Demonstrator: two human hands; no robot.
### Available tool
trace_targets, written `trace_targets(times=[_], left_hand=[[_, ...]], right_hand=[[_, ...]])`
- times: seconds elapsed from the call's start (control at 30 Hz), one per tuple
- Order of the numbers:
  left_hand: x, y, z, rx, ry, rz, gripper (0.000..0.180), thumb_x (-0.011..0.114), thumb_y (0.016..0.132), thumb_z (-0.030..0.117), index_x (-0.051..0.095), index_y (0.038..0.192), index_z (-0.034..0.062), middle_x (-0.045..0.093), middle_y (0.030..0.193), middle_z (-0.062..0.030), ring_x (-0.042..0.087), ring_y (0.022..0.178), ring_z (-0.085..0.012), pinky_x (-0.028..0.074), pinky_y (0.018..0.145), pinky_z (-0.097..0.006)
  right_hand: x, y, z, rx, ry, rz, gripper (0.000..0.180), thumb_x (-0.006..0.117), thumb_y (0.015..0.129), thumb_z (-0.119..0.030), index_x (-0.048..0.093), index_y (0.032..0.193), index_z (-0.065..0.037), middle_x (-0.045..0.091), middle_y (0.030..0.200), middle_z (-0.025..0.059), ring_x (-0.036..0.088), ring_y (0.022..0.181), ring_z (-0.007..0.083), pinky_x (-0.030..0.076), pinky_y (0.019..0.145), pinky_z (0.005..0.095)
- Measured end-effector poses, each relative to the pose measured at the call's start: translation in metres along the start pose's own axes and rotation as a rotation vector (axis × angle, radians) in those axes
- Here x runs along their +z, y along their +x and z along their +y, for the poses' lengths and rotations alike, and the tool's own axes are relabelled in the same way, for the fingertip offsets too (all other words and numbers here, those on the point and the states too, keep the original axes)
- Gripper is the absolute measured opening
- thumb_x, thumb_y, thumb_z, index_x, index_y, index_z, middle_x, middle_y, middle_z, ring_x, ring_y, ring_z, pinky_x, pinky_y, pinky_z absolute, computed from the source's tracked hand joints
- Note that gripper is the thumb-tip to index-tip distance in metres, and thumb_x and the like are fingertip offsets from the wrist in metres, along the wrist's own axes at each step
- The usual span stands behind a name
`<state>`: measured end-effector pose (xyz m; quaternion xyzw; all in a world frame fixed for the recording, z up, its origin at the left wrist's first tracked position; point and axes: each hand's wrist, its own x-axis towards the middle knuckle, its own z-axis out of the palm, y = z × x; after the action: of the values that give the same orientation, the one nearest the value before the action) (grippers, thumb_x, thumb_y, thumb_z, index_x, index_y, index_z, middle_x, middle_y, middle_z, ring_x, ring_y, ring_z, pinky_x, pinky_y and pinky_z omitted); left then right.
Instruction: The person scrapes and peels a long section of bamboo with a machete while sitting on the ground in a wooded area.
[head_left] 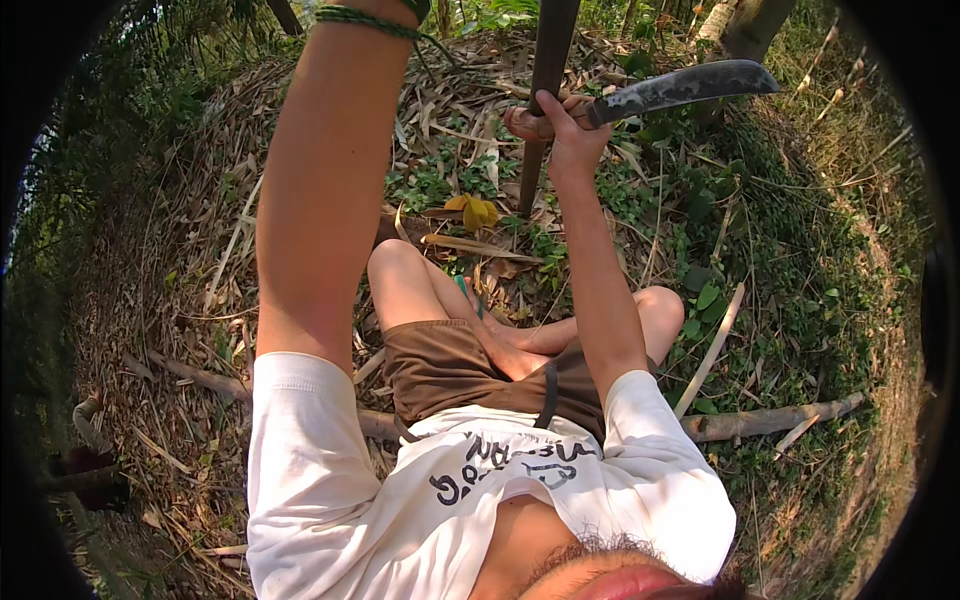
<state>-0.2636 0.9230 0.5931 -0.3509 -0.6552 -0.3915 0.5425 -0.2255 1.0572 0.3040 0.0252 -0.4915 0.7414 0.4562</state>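
My right hand [577,143] is closed around the wooden handle of a machete [690,88]. Its dark, slightly curved blade reaches out to the right, and the rounded handle end sticks out on the left. A dark, straight pole [553,50] runs down from the top edge and narrows to its lower end near the ground. The handle crosses the pole at my right hand; whether the fingers also grip the pole I cannot tell. My left forearm [325,180] stretches up past the top edge, a green cord around the wrist, and the left hand lies outside the picture.
I sit with legs crossed on ground strewn with dry leaves [300,110]. A yellow leaf [473,211] lies ahead of my knees. A long branch [770,420] passes behind my hips. Green plants [700,200] grow to the right; a tree trunk [752,30] stands far right.
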Motion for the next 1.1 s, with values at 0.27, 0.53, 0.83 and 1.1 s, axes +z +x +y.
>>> trace_targets(times=[0.27,0.53,0.83,1.1], left_hand=[[-0.020,-0.181,0.001,-0.702,-0.906,0.111,0.028,0.075,0.089,0.022,0.065,0.103,0.0001,0.067,0.090,-0.0063,0.063,0.083,-0.0119,0.053,0.076,-0.030],[-0.013,-0.357,-0.005,-1.580,-0.873,-0.025,0.024,0.073,0.092,0.019,0.066,0.104,-0.0009,0.071,0.087,-0.0076,0.069,0.077,-0.0163,0.057,0.074,-0.026],[0.035,-0.369,-0.051,-2.083,-1.350,0.166,0.114,0.063,0.085,0.067,0.012,0.149,-0.0129,0.044,0.139,-0.0275,0.049,0.130,-0.0393,0.048,0.104,-0.047],[0.030,-0.292,-0.096,-2.040,-1.077,0.856,0.091,0.072,0.079,0.065,0.032,0.142,0.0126,0.040,0.144,-0.0185,0.047,0.128,-0.0403,0.039,0.105,-0.065]], right_hand=[[-0.023,0.065,-0.081,-0.078,0.308,0.253,0.028,0.078,0.083,0.000,0.052,0.078,-0.010,0.061,0.084,0.0024,0.065,0.078,0.0164,0.061,0.074,0.0374],[-0.055,0.110,-0.140,-0.194,0.454,0.188,0.022,0.070,0.092,-0.011,0.056,0.105,0.000,0.062,0.104,0.0113,0.065,0.099,0.0251,0.056,0.092,0.0413],[-0.056,0.085,-0.136,-0.019,0.631,0.237,0.044,0.068,0.095,-0.023,0.051,0.124,0.005,0.061,0.115,0.0180,0.062,0.110,0.0298,0.051,0.102,0.0449],[-0.069,0.055,-0.088,0.090,0.642,0.223,0.054,0.056,0.101,-0.029,0.040,0.138,0.007,0.050,0.137,0.0261,0.047,0.133,0.0415,0.035,0.117,0.0545]])
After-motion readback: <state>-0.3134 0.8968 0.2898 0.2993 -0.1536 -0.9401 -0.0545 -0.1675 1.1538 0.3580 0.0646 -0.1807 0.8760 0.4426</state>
